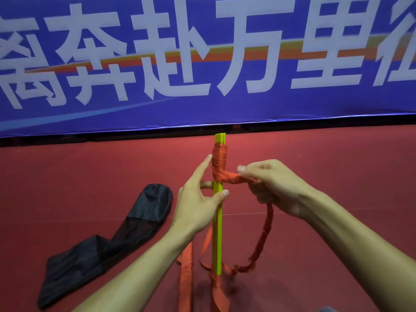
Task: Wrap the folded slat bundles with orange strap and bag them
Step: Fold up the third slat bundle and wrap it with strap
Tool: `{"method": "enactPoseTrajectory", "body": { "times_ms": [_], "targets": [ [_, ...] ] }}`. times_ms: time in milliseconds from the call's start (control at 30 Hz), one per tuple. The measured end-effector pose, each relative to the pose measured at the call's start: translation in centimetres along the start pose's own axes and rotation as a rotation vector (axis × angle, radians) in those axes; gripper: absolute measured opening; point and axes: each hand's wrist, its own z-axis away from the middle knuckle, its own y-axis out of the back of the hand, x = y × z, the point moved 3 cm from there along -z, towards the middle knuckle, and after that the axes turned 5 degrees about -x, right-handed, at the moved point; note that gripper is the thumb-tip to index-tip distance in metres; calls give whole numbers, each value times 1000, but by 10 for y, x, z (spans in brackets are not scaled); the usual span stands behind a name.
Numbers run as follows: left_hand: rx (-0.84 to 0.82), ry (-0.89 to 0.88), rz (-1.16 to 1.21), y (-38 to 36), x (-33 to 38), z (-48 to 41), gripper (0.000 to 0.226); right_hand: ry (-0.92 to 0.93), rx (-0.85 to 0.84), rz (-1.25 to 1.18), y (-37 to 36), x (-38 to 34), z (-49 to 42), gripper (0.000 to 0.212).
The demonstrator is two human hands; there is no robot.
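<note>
Nearest to me on the red floor (326,255), the loose part of the orange strap (185,273) lies in messy loops around the foot of the yellow-green slat bundle (217,244), which stands upright on its end. Off to the left is the black bag (101,248), lying flat. It looks part mesh, it's well apart from the bundle, and it's not in play yet.

A bit further out, my left hand (195,206) grips the bundle around mid-height. The thumb is across the front, a finger is curled behind, and the index finger points straight up, touching the edge of the wound turns. My right hand (274,188) is just right of the bundle, fingers curled tight round the strap, drawing it out sideways from the lowest turn. Only the upper stretch is wrapped, with the slat tips poking out bare above it, so there's plenty of bundle left to cover.

What worries me:
- If I let the tension go slack, those neat turns will probably slide and open up.
- The sideways pull could tip the bundle, since it only stands on its end with one hand steadying it.
- The loops at the foot look ready to snag or get wound in by accident.

Far side of the floor there's just a big blue banner (225,109) with white characters.
</note>
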Motion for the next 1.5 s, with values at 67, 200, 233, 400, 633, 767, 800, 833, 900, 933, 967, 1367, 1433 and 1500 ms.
{"method": "enactPoseTrajectory", "body": {
  "times_ms": [67,200,233,400,633,767,800,833,900,933,967,1367,1433,1500],
  "targets": [
    [-1,8,25,0,1,-1,87,56,40,94,1,1,1,24],
    [-35,44,72,-2,1,-1,82,121,190,407,3,0,-2,26],
    [-44,50,93,-3,1,0,81,133,223,515,4,-2,-2,28],
    [-72,81,216,-7,2,0,77,177,344,786,5,-6,0,36],
    [-205,-9,445,-19,19,8,70,293,397,647,10,-3,-3,48],
    [-202,-37,506,-22,20,7,79,340,395,547,8,0,-4,38],
    [-198,-41,505,-22,20,8,79,338,385,512,8,0,-3,35],
    [-195,-48,504,-22,20,8,79,330,371,458,7,0,-2,32],
    [-174,-57,502,-22,21,8,75,293,329,272,5,2,-2,27],
    [-156,-56,498,-23,21,8,73,270,307,158,3,3,-3,25],
    [-139,-48,492,-24,19,8,72,250,293,55,-1,6,-4,23],
    [3,-103,-227,-15,19,11,111,249,447,-142,-14,13,-3,34],
    [17,-90,-237,-12,17,9,110,273,398,-90,-13,9,-2,24],
    [51,-70,-218,-8,12,6,111,287,351,23,-9,6,-1,12]
  ]
}}
